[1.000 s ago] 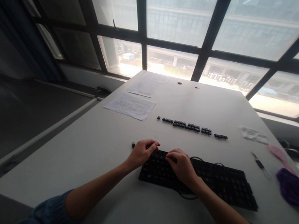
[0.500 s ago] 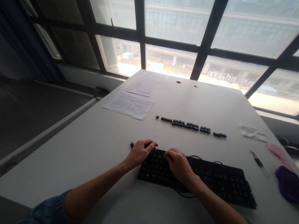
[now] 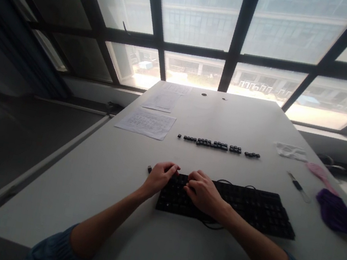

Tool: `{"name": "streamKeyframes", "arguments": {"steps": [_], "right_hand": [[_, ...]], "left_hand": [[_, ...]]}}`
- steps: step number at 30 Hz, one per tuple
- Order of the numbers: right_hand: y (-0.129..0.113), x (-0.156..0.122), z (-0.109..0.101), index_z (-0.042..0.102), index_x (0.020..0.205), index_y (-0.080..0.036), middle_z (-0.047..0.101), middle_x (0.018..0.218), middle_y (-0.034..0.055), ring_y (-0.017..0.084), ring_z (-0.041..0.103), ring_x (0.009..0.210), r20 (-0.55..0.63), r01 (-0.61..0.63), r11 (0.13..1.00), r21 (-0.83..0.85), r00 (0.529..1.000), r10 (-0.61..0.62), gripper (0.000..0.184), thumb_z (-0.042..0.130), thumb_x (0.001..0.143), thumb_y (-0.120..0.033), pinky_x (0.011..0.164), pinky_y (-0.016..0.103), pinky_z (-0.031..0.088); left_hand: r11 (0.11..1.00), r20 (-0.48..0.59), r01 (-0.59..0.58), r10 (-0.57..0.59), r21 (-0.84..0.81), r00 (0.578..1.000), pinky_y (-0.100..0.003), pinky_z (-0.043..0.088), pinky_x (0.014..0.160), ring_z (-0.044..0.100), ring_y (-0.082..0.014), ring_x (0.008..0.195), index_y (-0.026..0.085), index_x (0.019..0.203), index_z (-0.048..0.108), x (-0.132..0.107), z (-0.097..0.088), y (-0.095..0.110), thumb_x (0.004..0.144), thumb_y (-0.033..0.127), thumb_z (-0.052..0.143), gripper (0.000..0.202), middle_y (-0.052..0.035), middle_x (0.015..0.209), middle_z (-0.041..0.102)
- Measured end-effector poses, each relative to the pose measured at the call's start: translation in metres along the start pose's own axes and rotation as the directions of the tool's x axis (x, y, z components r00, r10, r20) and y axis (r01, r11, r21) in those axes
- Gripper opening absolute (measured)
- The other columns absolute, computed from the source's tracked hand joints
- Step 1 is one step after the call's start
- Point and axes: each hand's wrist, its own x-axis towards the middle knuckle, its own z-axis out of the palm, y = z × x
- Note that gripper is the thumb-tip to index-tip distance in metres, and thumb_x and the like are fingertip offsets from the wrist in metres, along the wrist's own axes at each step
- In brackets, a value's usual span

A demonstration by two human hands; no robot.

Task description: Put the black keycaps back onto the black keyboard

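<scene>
A black keyboard (image 3: 256,209) lies on the white table in front of me, its cable partly showing behind and in front of it. Over its upper left corner is my left hand (image 3: 160,177), thumb and fingers pressed together; whatever is between the tips is too small to make out. My right hand (image 3: 204,192) rests over the left half of the keyboard with its fingers curled in, hiding the keys beneath and anything they grip. Beyond the keyboard, loose black keycaps (image 3: 211,144) stand in groups along a line. A USB plug (image 3: 149,169) lies beside my left hand.
Printed paper sheets (image 3: 146,123) lie at the far left of the table. On the right are a white cloth (image 3: 291,151), a tool with a dark grip (image 3: 297,185), a pink item (image 3: 321,175) and a purple cloth (image 3: 339,213). Large windows stand behind the table.
The view has shifted slightly, moving everything a little to the left. My right hand's fingers have changed their bend over the keys. My left hand stays at the keyboard's upper left corner.
</scene>
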Motion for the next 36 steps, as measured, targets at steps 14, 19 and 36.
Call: {"name": "streamKeyframes", "arguments": {"steps": [14, 19, 36], "right_hand": [[0.126, 0.088, -0.029, 0.073, 0.105, -0.016, 0.067, 0.105, 0.0137, 0.027, 0.054, 0.104, -0.137, -0.255, 0.897, -0.36, 0.966, 0.22, 0.021, 0.054, 0.096, -0.015, 0.088, 0.036, 0.041], [0.144, 0.096, -0.018, 0.073, 0.101, -0.015, 0.066, 0.107, 0.0151, 0.028, 0.05, 0.105, -0.102, -0.21, 0.886, -0.413, 0.978, 0.185, 0.025, 0.049, 0.098, -0.014, 0.087, 0.038, 0.037], [0.145, 0.092, -0.02, 0.073, 0.09, -0.017, 0.072, 0.095, 0.0111, 0.026, 0.053, 0.101, -0.078, -0.139, 0.916, -0.377, 0.99, 0.118, 0.02, 0.054, 0.096, -0.015, 0.088, 0.038, 0.035]], "left_hand": [[0.735, 0.065, -0.354, 0.391, 0.578, 0.918, -0.038, 0.044, 0.09, 0.055, -0.027, 0.099, 0.023, 0.101, 0.078, 0.151, 0.048, 0.003, 0.089, 0.021, 0.066, 0.018, -0.0103, 0.098, 0.069], [0.682, 0.111, -0.394, 0.42, 0.616, 0.901, -0.04, 0.041, 0.092, 0.05, -0.0278, 0.103, 0.024, 0.095, 0.079, 0.166, 0.064, -0.007, 0.09, 0.022, 0.064, 0.015, -0.0108, 0.1, 0.066], [0.733, 0.183, -0.485, 0.456, 0.478, 0.871, -0.038, 0.044, 0.093, 0.057, -0.0251, 0.1, 0.022, 0.097, 0.078, 0.164, 0.062, -0.023, 0.087, 0.018, 0.067, 0.016, -0.0079, 0.101, 0.074]]}}
